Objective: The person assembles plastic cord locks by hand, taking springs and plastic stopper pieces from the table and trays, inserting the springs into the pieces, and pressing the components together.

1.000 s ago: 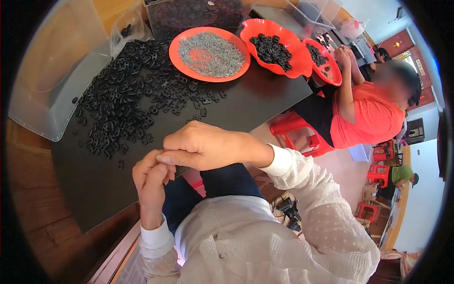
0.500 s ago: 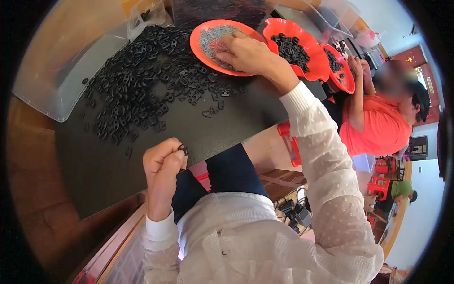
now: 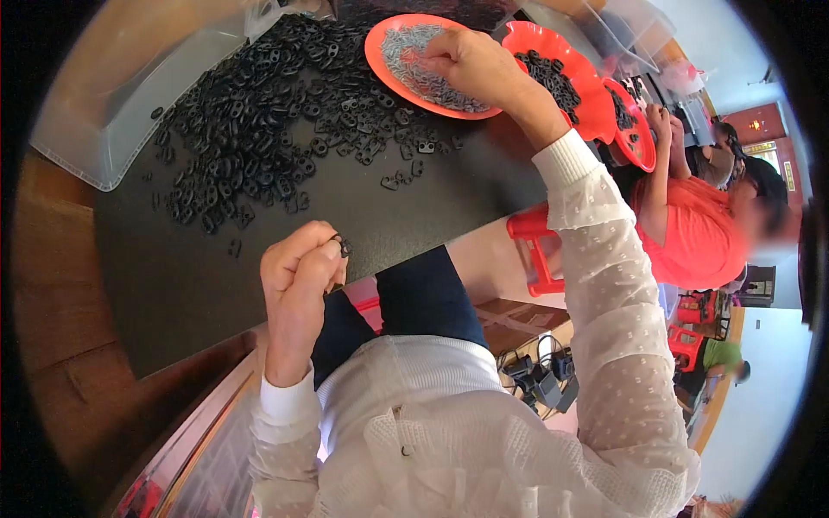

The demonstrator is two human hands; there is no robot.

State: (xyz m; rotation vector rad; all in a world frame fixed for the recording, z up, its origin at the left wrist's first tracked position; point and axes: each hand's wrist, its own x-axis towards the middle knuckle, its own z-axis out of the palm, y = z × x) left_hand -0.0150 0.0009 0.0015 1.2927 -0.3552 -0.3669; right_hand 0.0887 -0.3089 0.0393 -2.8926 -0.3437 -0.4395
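Note:
My left hand [image 3: 298, 281] is closed near the front edge of the dark table. Its thumb and forefinger pinch a small black plastic piece [image 3: 345, 246], mostly covered by the fingers. Over the red plate [image 3: 374, 53] at the back, my right hand [image 3: 484, 71] has its fingertips pinched together, just above thin silver screw-like metal pieces [image 3: 410, 65]. Whether a metal piece is between those fingertips is too small to see. A wide heap of black two-holed plastic pieces [image 3: 250, 129] lies to the left of the plate.
A scalloped red bowl [image 3: 596, 108] with black pieces stands right of the plate, and another red dish [image 3: 642, 148] beyond it. A clear plastic bin [image 3: 95, 155] lies at the left. At the right sits a co-worker in a red shirt [image 3: 699, 237], near a red stool [image 3: 540, 259].
My right hand has lifted out of the metal pieces, its fingers now pinched together above them. The left hand keeps its grip on the black piece. The whole view has shifted slightly.

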